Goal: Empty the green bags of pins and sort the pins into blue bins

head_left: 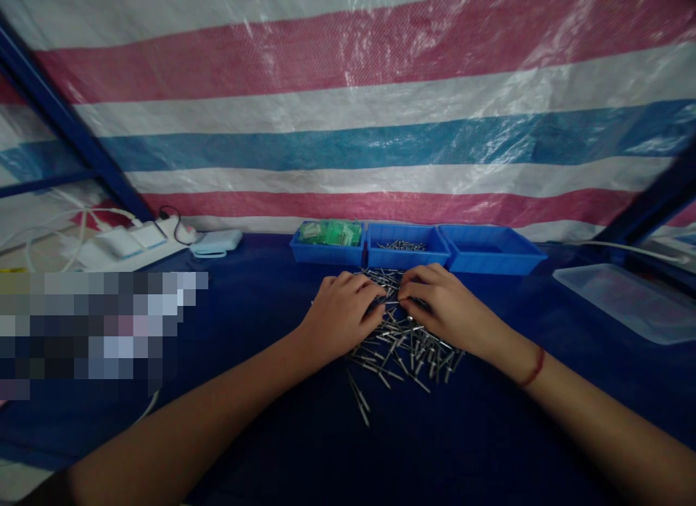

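Note:
A loose pile of silvery blind rivets [402, 346] lies on the dark blue table, and both my hands are over its far part. My left hand [340, 310] comes in from the left with its fingers curled over the rivets; whatever lies within its grasp is mostly hidden. From the right, my right hand [446, 303] pinches a blind rivet [392, 302] between thumb and fingertips, its length pointing toward my left hand. A red cord circles the right wrist. A few rivets [359, 401] lie apart at the near edge of the pile.
Behind the pile stand three blue bins: one with green packets [329, 234], a middle bin [407, 259] with rivets, and a right bin [492, 252]. A clear plastic lid [625, 303] lies right. A power strip [130, 245] and light blue device [216, 241] sit left.

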Available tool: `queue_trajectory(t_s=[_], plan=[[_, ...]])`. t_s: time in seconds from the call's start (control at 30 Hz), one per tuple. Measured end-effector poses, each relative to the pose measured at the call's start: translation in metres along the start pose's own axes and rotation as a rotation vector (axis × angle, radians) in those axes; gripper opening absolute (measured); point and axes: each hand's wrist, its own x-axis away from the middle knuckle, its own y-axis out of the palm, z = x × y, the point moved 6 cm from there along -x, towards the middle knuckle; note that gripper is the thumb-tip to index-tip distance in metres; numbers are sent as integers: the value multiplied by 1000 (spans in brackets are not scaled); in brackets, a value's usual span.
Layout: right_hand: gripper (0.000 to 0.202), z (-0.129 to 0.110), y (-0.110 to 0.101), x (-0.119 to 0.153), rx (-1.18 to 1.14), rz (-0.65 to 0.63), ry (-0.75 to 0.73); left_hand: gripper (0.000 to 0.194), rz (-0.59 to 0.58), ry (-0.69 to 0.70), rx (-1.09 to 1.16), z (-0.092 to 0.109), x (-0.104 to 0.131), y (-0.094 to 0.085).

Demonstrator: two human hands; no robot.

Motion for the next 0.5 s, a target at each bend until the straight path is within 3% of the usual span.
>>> queue_trajectory(t_s=[0.2, 0.5], plan=[[11, -13, -12, 8, -294, 190, 123, 17, 124, -99, 401, -11, 3, -15], [11, -23, -8, 12, -560, 162, 272, 9, 201, -122, 585, 2, 10, -26]])
